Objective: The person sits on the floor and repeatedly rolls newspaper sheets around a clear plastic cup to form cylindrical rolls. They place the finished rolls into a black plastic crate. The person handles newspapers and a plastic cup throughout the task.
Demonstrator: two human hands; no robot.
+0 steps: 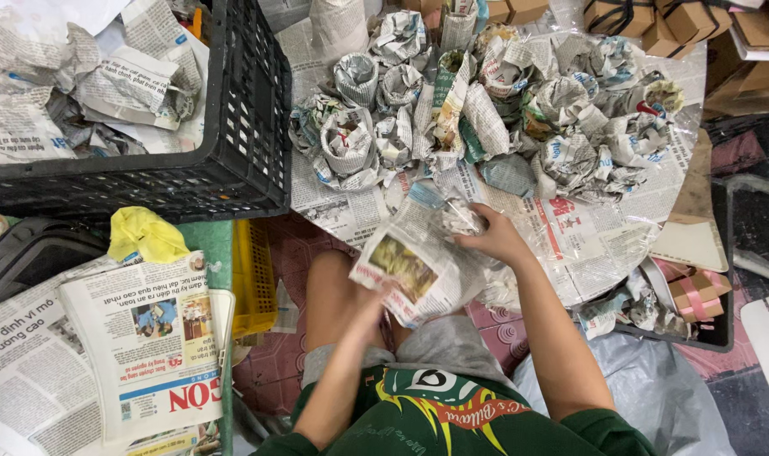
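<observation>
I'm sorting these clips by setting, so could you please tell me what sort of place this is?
Probably an informal packing spot on a tiled floor. A heap of newspaper-wrapped bundles lies ahead, a black plastic crate holds crumpled paper, and a stack of flat newspapers waits beside the person.

Crate (249, 110) of crumpled paper far left, wrapped bundles (486, 110) ahead, newspaper stack (139, 346) near left, boxes (654, 25) far right
</observation>
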